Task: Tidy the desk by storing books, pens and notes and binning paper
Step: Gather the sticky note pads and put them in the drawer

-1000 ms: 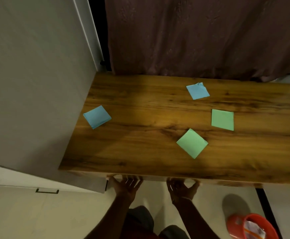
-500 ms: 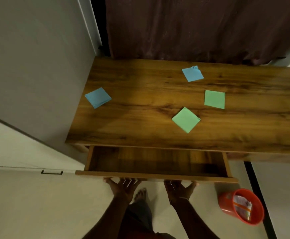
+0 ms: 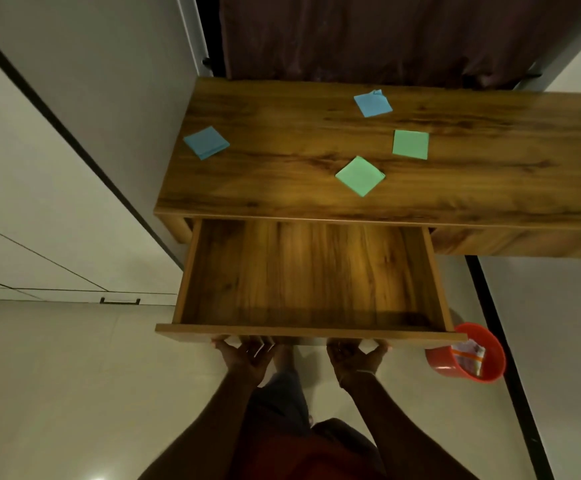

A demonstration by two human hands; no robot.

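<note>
Four notes (image 3: 360, 175) on desk (image 3: 282, 192); left hand (image 3: 247, 356), right hand (image 3: 356, 356) grip drawer front (image 3: 310, 330).

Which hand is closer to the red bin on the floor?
The right hand. It grips the front edge of the open drawer, just left of the red bin; the left hand grips the same edge farther left, beyond the right hand.

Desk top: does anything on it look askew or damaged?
Four notes lie scattered at odd angles. The far blue note has a crumpled top corner; the left blue note, right green note and near green note look intact.
</note>
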